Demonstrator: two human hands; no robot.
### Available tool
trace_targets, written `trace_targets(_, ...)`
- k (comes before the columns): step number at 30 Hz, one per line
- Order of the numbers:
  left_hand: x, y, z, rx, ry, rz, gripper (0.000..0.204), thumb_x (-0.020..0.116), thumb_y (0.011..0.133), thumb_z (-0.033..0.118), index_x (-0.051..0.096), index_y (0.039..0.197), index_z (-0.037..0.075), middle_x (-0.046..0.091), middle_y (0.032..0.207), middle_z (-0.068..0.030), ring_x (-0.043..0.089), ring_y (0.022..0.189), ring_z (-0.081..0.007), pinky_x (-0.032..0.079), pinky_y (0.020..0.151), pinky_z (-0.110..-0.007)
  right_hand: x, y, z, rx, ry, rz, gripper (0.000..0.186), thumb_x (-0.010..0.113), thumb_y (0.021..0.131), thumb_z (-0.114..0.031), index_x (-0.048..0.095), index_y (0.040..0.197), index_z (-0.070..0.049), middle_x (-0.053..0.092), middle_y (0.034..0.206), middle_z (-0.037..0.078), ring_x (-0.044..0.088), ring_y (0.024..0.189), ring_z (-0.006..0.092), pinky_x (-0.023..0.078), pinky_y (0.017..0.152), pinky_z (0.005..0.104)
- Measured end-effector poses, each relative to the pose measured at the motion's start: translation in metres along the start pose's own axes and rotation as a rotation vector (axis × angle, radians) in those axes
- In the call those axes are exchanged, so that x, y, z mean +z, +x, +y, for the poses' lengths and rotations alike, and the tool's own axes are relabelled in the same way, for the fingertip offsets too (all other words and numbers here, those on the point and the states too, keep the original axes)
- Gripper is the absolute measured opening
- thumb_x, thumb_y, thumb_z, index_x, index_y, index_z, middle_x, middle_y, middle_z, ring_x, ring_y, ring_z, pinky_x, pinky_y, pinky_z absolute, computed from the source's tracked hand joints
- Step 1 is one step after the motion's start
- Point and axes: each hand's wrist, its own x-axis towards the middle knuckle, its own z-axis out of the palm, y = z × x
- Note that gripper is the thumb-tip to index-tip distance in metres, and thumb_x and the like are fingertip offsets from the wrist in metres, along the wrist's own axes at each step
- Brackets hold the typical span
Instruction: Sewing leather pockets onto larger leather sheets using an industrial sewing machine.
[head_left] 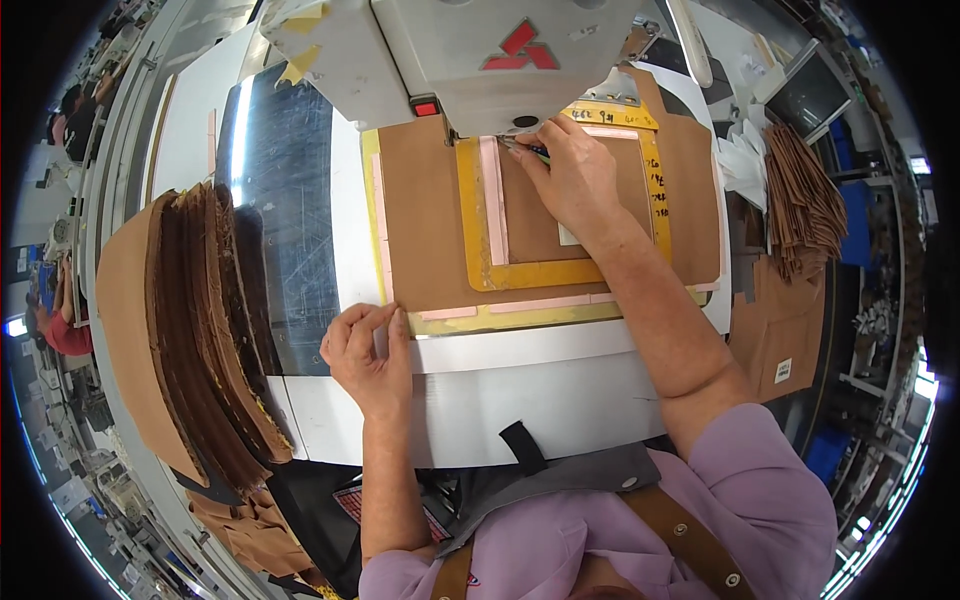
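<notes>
The right hand [577, 175] pinches a slim, dark-handled tool [540, 152] near the flat yellow frame's [540, 274] corner; the left hand [368, 355], its grip unclear, should steady the flat brown sheet [428, 230] beneath.

1 head-worn fisheye | faces down | near left hand [370, 356], right hand [580, 180]

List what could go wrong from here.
The right hand is close to the machine head; if that moved, fingers might get pinched. The slim tool it grips could slip and mark the pink strip. With the left hand only at its corner, the brown panel might shift.
</notes>
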Motion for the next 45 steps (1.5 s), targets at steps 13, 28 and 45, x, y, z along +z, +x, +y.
trace_targets(13,0.006,-0.007,0.002,0.047,-0.007,-0.026,0.015,0.082,0.081,0.012,0.077,0.096,0.014,0.068,0.101,-0.0017,0.059,0.100,-0.0204,0.035,0.099,-0.040,-0.011,-0.003,-0.002,-0.059,0.076,-0.017,0.016,0.076,0.089,-0.020,0.073,0.098,-0.007,0.069,0.098,0.007,0.070,0.085,0.0281,0.056,0.076,0.0385)
trace_targets(28,0.042,0.059,0.073,0.516,-0.150,-0.243,0.026,0.075,0.082,0.004,0.073,0.107,0.011,0.068,0.118,-0.0058,0.063,0.113,-0.0252,0.041,0.104,-0.044,-0.077,-0.057,-0.021,-0.081,0.792,-0.519,0.018,0.081,0.085,-0.012,0.071,0.097,-0.003,0.067,0.092,0.006,0.065,0.085,0.0179,0.052,0.079,0.0300)
trace_targets(45,0.050,0.071,0.081,0.617,0.237,-0.567,0.062,0.062,0.096,0.033,0.047,0.152,0.012,0.045,0.159,-0.0074,0.034,0.151,-0.0320,0.017,0.124,-0.055,-0.218,-0.058,0.130,0.360,0.323,-0.028,0.025,0.069,0.097,-0.027,0.067,0.107,-0.004,0.063,0.073,0.006,0.065,0.072,0.0201,0.049,0.070,0.0358)
